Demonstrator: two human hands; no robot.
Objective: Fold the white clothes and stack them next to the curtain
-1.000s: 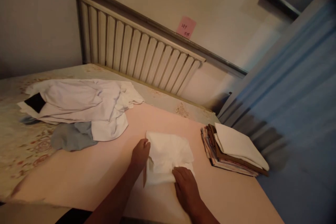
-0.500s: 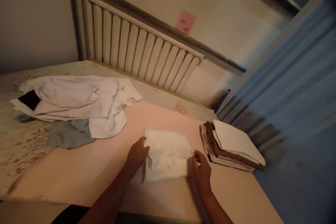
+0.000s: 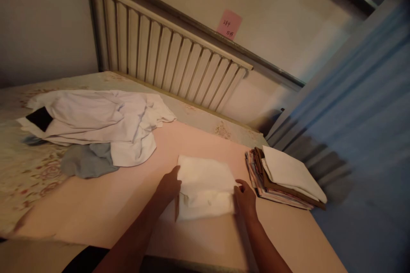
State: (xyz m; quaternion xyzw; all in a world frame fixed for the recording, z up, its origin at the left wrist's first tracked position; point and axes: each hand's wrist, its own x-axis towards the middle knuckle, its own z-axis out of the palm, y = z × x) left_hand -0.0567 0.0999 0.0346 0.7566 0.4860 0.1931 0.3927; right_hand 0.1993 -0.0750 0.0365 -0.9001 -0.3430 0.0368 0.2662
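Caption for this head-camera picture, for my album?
Left hand and right hand flank a folded white cloth beside a stack of folded laundry.

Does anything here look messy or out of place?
The white clothes at the left lie crumpled in a heap, a grey garment poking out beneath, unlike the neat stack at the right. The folded cloth between the left hand and right hand lies fairly square.

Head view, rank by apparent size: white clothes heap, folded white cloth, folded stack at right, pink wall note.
1. white clothes heap
2 and 3. folded white cloth and folded stack: about alike, not ranked
4. pink note, smallest, though farthest from the camera
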